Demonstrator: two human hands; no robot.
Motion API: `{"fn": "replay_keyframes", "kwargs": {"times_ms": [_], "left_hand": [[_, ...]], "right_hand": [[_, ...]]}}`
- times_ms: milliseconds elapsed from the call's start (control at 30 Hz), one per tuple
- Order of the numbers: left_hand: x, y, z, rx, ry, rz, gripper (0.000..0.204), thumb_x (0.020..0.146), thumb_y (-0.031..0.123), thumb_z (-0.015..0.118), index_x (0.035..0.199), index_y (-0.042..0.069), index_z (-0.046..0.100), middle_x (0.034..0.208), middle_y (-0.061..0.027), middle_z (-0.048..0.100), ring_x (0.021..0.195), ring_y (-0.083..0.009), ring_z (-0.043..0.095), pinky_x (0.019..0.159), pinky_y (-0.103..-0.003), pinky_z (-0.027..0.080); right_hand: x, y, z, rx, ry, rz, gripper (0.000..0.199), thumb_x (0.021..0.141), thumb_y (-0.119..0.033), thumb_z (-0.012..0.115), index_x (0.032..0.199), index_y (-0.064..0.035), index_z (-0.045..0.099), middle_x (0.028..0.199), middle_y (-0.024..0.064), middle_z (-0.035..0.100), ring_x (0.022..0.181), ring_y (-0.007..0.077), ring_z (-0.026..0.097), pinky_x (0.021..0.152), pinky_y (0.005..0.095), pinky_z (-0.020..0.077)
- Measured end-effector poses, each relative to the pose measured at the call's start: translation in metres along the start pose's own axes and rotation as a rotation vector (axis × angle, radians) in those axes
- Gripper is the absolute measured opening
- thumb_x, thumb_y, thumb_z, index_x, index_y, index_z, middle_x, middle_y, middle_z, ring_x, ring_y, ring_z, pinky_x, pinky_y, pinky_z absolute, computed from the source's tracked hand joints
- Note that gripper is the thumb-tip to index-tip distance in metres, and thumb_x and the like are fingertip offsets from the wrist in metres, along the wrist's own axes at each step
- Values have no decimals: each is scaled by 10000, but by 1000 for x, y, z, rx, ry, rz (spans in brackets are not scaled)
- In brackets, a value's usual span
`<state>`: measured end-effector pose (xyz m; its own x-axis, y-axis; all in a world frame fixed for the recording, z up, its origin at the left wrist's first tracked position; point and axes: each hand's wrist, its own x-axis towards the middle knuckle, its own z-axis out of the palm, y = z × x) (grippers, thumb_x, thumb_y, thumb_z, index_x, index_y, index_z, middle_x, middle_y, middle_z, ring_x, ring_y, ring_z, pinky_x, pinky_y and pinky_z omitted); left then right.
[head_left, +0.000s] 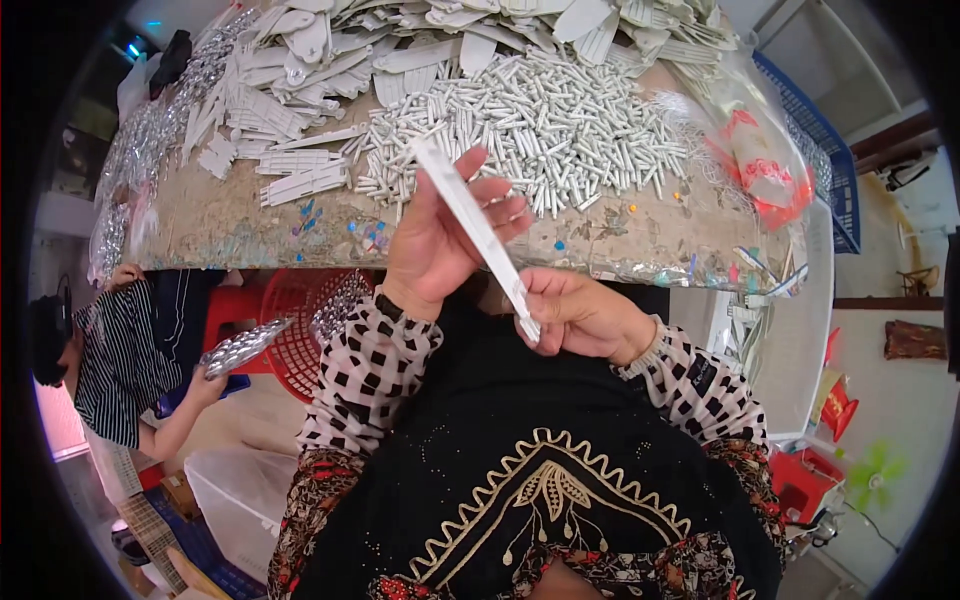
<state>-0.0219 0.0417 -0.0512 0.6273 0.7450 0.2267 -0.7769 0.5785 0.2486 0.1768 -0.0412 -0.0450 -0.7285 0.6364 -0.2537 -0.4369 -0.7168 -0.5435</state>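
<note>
A long, narrow white plastic strip (478,232) slants across the space just in front of the table edge. My right hand (585,318) pinches its lower end between thumb and fingers. Behind the strip's upper part, my left hand (435,235) is palm up with its fingers spread; whether it touches the strip is hard to tell. Beyond my hands a heap of small white pegs (530,125) covers the middle of the table. Flat white plastic pieces (290,120) are piled to the left and at the back, and some slatted ones (305,180) lie near the front left.
The worn table (450,245) has scattered blue bits near its front edge. A clear bag with red print (765,175) lies at its right, beside a blue crate (815,130). At left, a red basket (290,330) stands below, and another person (120,350) holds a silvery bundle (245,348).
</note>
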Motion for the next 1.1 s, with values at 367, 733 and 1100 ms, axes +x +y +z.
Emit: {"fn": "replay_keyframes", "kwargs": {"times_ms": [367, 733, 1100], "left_hand": [[-54, 54, -49, 155, 125, 150, 437, 985, 326, 527, 1403, 254, 424, 957, -124, 603, 870, -284, 630, 801, -501, 506], [-56, 53, -74, 96, 201, 131, 476, 983, 373, 525, 1437, 325, 391, 868, -53, 454, 761, -168, 464, 803, -418, 468], [-58, 55, -82, 134, 155, 45, 526, 978, 397, 519, 1461, 339, 318, 876, -60, 453, 792, -203, 483, 822, -436, 457]], "right_hand": [[17, -110, -4, -1185, 435, -169, 325, 947, -281, 619, 1167, -43, 632, 853, 5, 648, 686, 69, 608, 606, 220, 501], [106, -268, -108, -2461, 975, -596, 455, 846, -88, 571, 1291, -171, 519, 1106, 157, 565, 923, 367, 633, 749, 459, 534], [125, -302, -124, -2905, 626, -661, 501, 788, -78, 643, 1270, -87, 505, 1228, 106, 559, 993, 335, 593, 814, 423, 510]]}}
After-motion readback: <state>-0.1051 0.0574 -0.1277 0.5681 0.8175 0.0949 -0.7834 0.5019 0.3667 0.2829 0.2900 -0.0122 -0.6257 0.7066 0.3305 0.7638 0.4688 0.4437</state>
